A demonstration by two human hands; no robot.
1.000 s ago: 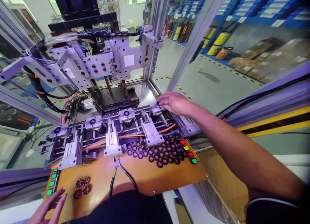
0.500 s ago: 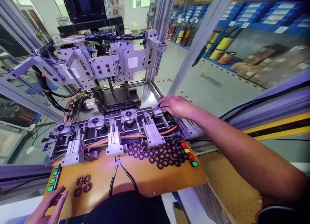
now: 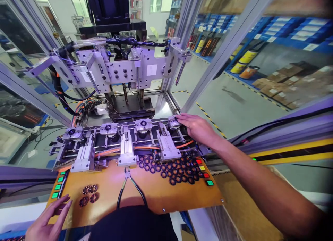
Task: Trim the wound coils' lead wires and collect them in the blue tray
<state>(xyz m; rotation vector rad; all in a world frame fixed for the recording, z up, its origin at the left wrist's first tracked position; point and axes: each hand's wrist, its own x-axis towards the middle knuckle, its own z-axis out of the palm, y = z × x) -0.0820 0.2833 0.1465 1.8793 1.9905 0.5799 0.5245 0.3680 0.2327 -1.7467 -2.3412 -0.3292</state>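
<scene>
My right hand point(image 3: 199, 128) lies on the rightmost clamp fixture point(image 3: 173, 123) of the machine, fingers stretched over its top; the fingertips partly cover whatever sits in it. At the lower left, my left hand point(image 3: 50, 218) is open and holds nothing, just beside the green buttons point(image 3: 58, 187). To its right, several ring-shaped coil cores point(image 3: 90, 194) lie on the orange board. Three more fixtures stand in the row, each with a dark round part on top, such as the middle-right fixture point(image 3: 143, 124). Many dark rings point(image 3: 179, 169) are spread below the row, on the right.
Pliers point(image 3: 127, 182) with black handles lie spread on the orange board point(image 3: 109, 199). Red, yellow and green buttons point(image 3: 205, 175) line its right edge. Behind the row stands a machine head point(image 3: 122, 72) with cables. Aluminium posts point(image 3: 229, 53) frame both sides.
My right hand's fingers have gone from a bent pinch at the rightmost fixture to lying stretched over it. My left hand has barely moved. The view has shifted slightly.
</scene>
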